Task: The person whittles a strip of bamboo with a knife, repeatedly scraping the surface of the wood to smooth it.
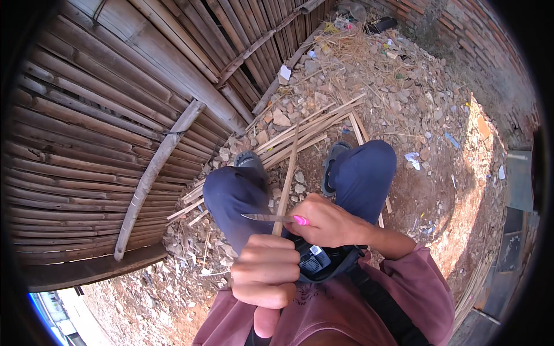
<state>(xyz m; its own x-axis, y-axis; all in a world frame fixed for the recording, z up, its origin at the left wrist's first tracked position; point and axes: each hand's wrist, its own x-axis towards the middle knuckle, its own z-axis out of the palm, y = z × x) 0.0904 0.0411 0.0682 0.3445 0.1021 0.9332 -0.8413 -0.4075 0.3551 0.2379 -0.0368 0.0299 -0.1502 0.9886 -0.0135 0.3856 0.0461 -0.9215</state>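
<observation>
My left hand [264, 272] is closed in a fist around the lower part of a long, thin bamboo strip [288, 179], which points away from me between my knees. My right hand [330, 222] grips a small knife by its pink handle. The knife blade [262, 217] points left and lies across the strip just above my left fist. Part of the handle is hidden by my right fingers. The strip's near end is hidden by my left hand.
Several split bamboo strips [323, 122] lie on the rubble around my feet. A bamboo slat wall [104, 144] with a pole brace [156, 173] stands at left. A brick wall [479, 40] rises at far right. A black pouch [326, 262] sits at my waist.
</observation>
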